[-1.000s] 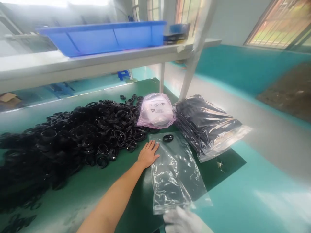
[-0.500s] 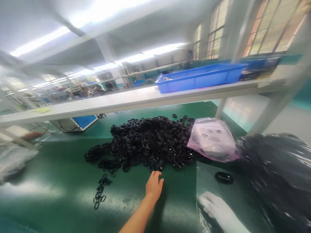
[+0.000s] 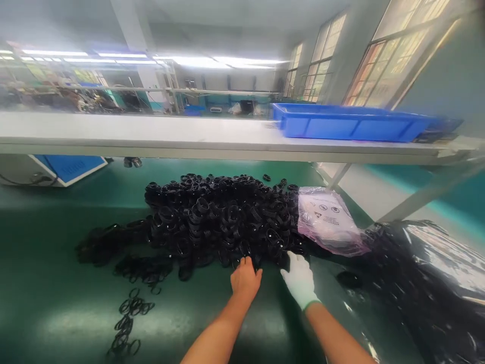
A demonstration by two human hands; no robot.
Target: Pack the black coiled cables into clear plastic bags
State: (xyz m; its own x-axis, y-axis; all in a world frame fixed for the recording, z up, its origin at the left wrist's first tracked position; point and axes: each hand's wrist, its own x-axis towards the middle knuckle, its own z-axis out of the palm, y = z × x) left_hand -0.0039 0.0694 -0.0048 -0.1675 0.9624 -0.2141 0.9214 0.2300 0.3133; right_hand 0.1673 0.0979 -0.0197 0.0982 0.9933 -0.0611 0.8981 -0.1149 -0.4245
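Observation:
A large heap of black rings (image 3: 223, 217) lies on the green tabletop in front of me. At its near edge is my bare left hand (image 3: 245, 279), thumb apart from the fingers, fingertips by the lowest rings; I see nothing held in it. My right hand (image 3: 299, 280) wears a white glove with a green cuff. Its fingers reach out over the heap's right front edge, with the thumb spread to the side. Whether those fingertips touch a ring is unclear. Thinner loose rings (image 3: 127, 323) trail off at the front left.
A pink-tinted plastic bag with a white label (image 3: 322, 215) adjoins the heap on the right. Beyond it lies a dark, shiny plastic bag (image 3: 424, 283). A white shelf (image 3: 151, 136) crosses above the table, bearing a blue bin (image 3: 348, 124). A blue-and-grey box (image 3: 71, 169) stands back left.
My gloved right hand has moved left and forward, from over the clear sheet on the right to the heap's edge. My left hand has edged closer to the rings. The view has levelled.

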